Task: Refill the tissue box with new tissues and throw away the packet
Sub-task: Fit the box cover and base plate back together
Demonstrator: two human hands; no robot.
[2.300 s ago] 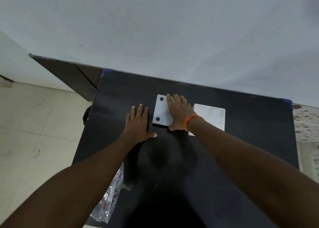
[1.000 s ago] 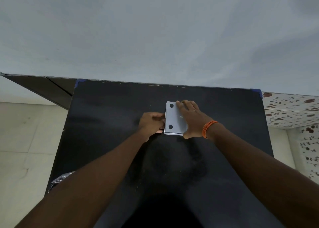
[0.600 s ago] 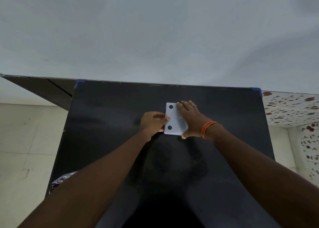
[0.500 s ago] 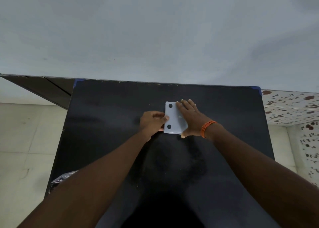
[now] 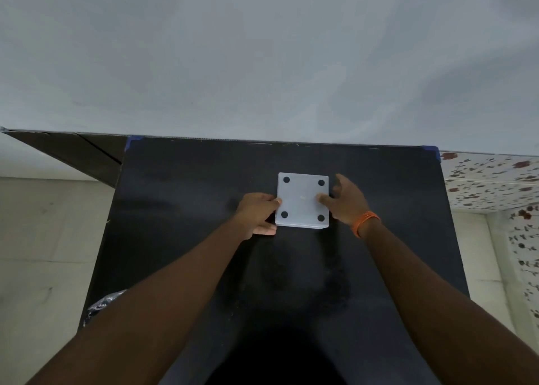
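A white square tissue box (image 5: pixel 302 200) lies upside down on the black table (image 5: pixel 186 198), its flat base with four black round feet facing up. My left hand (image 5: pixel 256 214) grips the box's left edge, thumb on the base. My right hand (image 5: pixel 347 199), with an orange band at the wrist, holds the right edge, thumb on the base and fingers down the far side. No tissues show. A crumpled clear plastic packet (image 5: pixel 102 304) pokes out past the table's left edge, mostly behind my left forearm.
A plain grey wall stands right behind the table. Blue tape marks the table's two far corners (image 5: pixel 434 151). Pale floor tiles lie to the left, and a speckled tiled surface (image 5: pixel 490 180) sits to the right.
My right hand has slid off the top of the base to the box's right edge, uncovering all four feet. My left hand stays at the left edge.
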